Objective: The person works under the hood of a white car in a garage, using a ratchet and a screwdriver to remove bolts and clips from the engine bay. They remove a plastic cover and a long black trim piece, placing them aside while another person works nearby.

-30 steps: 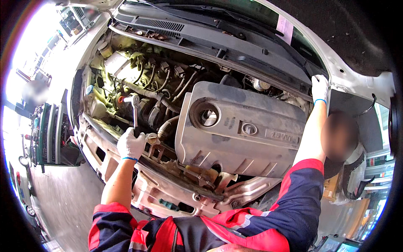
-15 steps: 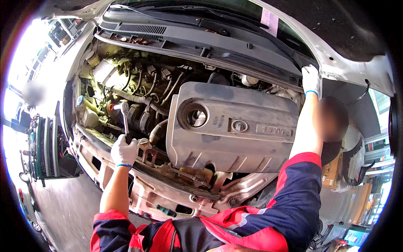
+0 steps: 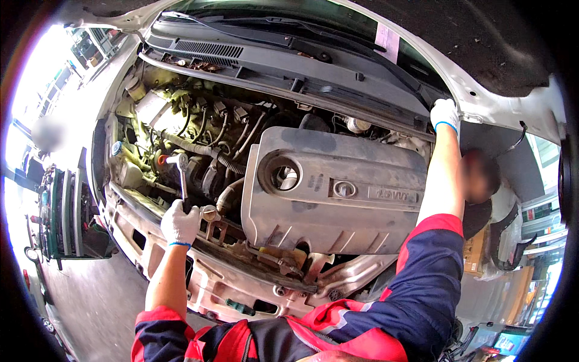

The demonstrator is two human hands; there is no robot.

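My left hand (image 3: 180,222), in a white glove, is closed around the dark handle of a ratchet wrench (image 3: 183,176) above the front left of the engine bay. The wrench's silver head points away from me, with a small red-orange ring (image 3: 162,160) beside it. My right hand (image 3: 445,113), also gloved, rests at the far right, on the car body edge by the base of the windscreen. Its fingers are largely hidden behind the back of the hand. Between my arms lies a dusty grey plastic engine cover (image 3: 338,208) with a round opening.
Hoses and wiring (image 3: 199,145) fill the engine bay's lit left side. A green-handled tool (image 3: 240,306) lies on the front panel (image 3: 211,280). The raised bonnet (image 3: 506,54) overhangs the right. Another person (image 3: 480,176) is beyond my right arm; a cardboard box (image 3: 475,253) stands nearby.
The view has shifted slightly, so the car sits a little lower in it. My left hand still holds the ratchet wrench, whose handle looks a little more upright. My right hand stays at the car's edge.
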